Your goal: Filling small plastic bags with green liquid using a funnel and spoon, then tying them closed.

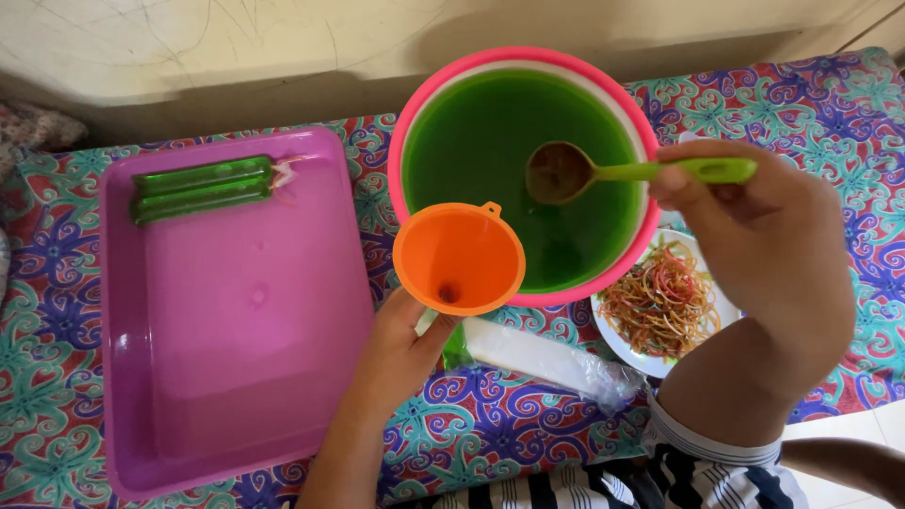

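My left hand (401, 353) grips the stem of an orange funnel (459, 256), held upright with a thin plastic bag under it holding a little green liquid. My right hand (754, 221) holds a green ladle (603, 172) by its handle, its bowl just above the green liquid in a pink-rimmed basin (415, 127). The funnel sits at the basin's near left rim.
A purple tray (236, 358) on the left holds two or three filled green tube bags (201, 186) at its far end. A white plate of coloured rubber bands (663, 302) lies right of the basin. Empty clear bags (547, 356) lie on the patterned cloth.
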